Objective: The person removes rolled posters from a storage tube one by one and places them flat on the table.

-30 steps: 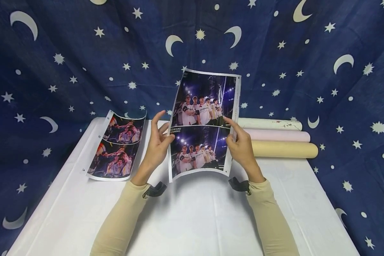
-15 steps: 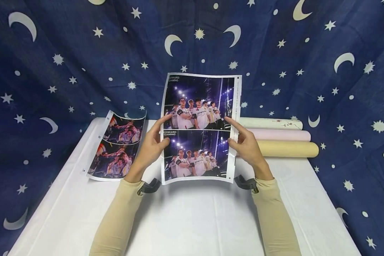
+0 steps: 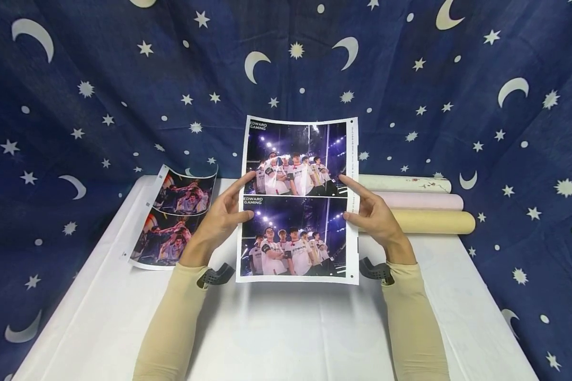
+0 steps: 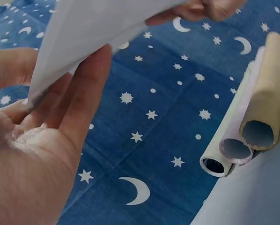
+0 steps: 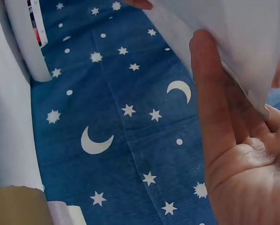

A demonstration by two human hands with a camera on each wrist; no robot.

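Observation:
A glossy poster (image 3: 295, 254) is held up over the table, its printed side toward the head camera. Two near-identical group photos lettered "EDWARD GAMING" fill it, one above the other, within a white border. My left hand (image 3: 221, 217) pinches its left edge, thumb on the front and other fingers behind. On the opposite edge, my right hand (image 3: 378, 217) grips it the same way, at about equal height. Both wrist views show the poster's plain white back (image 4: 98, 33), with fingers spread against it. Light glares across the upper photo.
A second curled poster (image 3: 171, 238) lies at the table's left. Yellow (image 3: 426, 222), pink (image 3: 429, 201) and flower-patterned white (image 3: 400, 184) rolls lie side by side at the back right. The white-covered table (image 3: 286, 333) meets a blue star-and-moon curtain (image 3: 124, 79).
The poster has swung from tilted to nearly upright and square, flattening out and coming slightly lower. My hands have moved apart, and the left one has gone from a looser hold to a pinch.

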